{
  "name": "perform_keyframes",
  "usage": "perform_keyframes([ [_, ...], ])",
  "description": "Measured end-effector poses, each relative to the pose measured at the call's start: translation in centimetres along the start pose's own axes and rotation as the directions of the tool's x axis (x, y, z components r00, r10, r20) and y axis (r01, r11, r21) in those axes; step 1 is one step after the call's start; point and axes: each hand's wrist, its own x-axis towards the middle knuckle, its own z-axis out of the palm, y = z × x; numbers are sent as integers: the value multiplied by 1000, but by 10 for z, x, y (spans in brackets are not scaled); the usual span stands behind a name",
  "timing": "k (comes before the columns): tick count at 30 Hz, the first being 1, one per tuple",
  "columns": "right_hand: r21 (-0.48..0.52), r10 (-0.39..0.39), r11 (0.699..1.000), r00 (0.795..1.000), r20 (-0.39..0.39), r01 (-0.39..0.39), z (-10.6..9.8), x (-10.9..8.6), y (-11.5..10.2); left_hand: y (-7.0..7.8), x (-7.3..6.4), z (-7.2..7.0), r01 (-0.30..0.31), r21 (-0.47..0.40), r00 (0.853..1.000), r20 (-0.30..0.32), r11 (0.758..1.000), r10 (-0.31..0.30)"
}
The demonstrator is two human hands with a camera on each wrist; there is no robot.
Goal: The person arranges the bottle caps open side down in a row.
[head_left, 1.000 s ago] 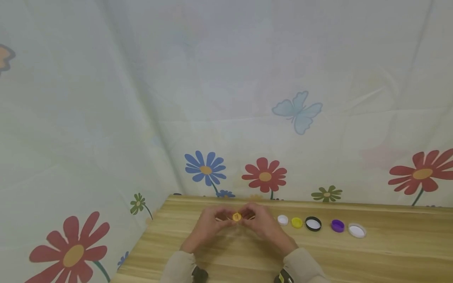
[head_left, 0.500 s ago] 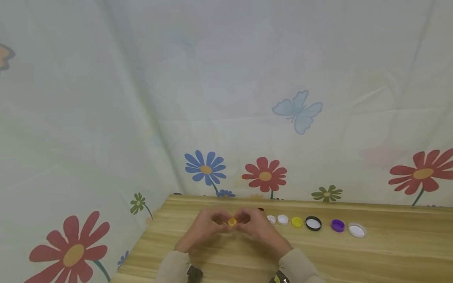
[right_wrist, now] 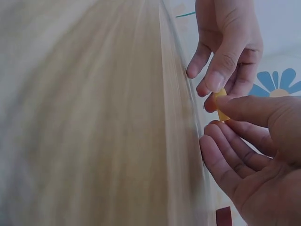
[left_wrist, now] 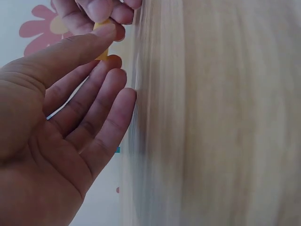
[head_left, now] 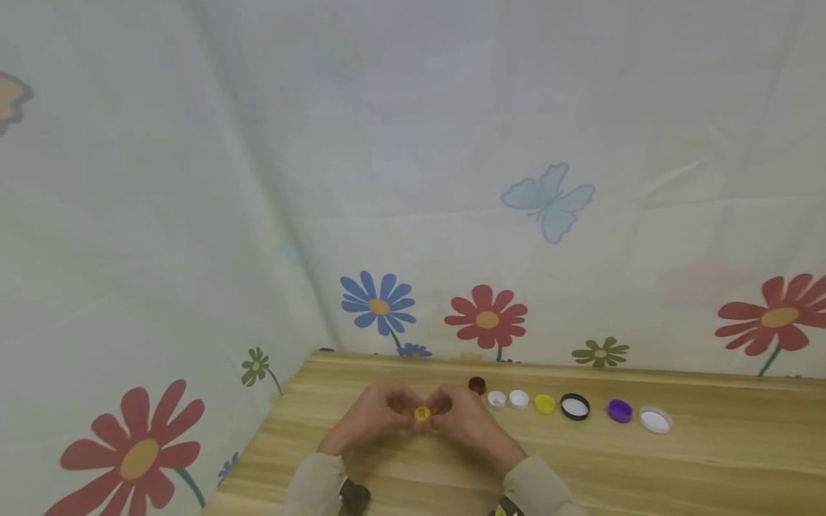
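Fingers (left_wrist: 113, 115) of the left hand (head_left: 376, 417) and the right hand (head_left: 466, 418) pinch a small orange disc (head_left: 422, 413) from opposite sides, thumb against fingertips on each. The disc sits between the two hands, over the table (head_left: 413, 469), its round face showing to the head view. Near the right hand, a dark red cap (head_left: 477, 385) starts a row: two white caps (head_left: 519, 399), then a yellow cap (head_left: 545, 404), a black-rimmed one (head_left: 575, 406), a purple one (head_left: 620, 411) and a pale-rimmed one (head_left: 655, 420).
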Motion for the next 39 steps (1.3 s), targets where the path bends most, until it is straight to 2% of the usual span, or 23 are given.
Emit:
perform_keyframes([
  [6,-7,9,1000,1000,1,-9,5,-1,1,-1,0,-1,65,-6,997,32,998,-64],
  [12,-13,-16,1000,1000,-1,16,8,0,1,-1,-1,-1,86,6,995,52,996,-86],
  [17,-17,-30,999,1000,6,30,7,-1,0,0,-1,0,69,7,996,63,998,-69],
  [22,-31,-26,999,1000,14,26,8,-2,-1,1,-2,1,47,50,996,69,998,-50],
  [29,-60,-30,998,1000,8,30,8,-5,-4,1,0,1,45,79,996,73,996,-51],
  [39,-71,-3,997,1000,12,4,9,-3,-1,1,-1,1,52,73,995,79,996,-57],
])
